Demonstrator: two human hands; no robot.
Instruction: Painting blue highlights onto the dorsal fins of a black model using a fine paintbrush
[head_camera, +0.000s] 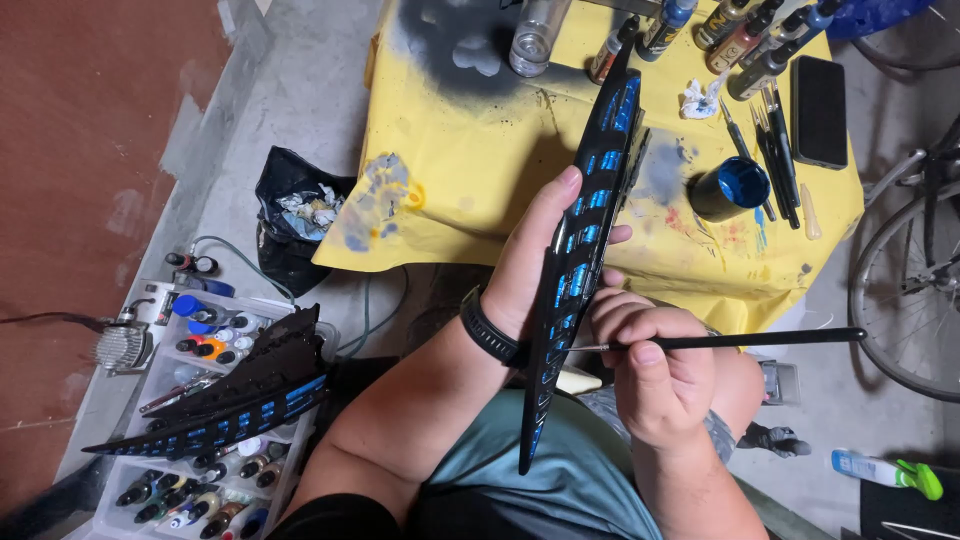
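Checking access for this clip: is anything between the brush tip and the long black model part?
Nothing visible. The right hand holds the brush with its tip at the black model part, which the left hand holds up.

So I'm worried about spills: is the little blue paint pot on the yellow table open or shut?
Open: the paint pot shows glossy blue paint inside, no lid on it.

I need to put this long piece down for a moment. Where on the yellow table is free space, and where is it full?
Free: the yellow cloth between the glass jar and the paint smear. Crowded: the right side, with bottles, brushes, the blue cup and the phone.
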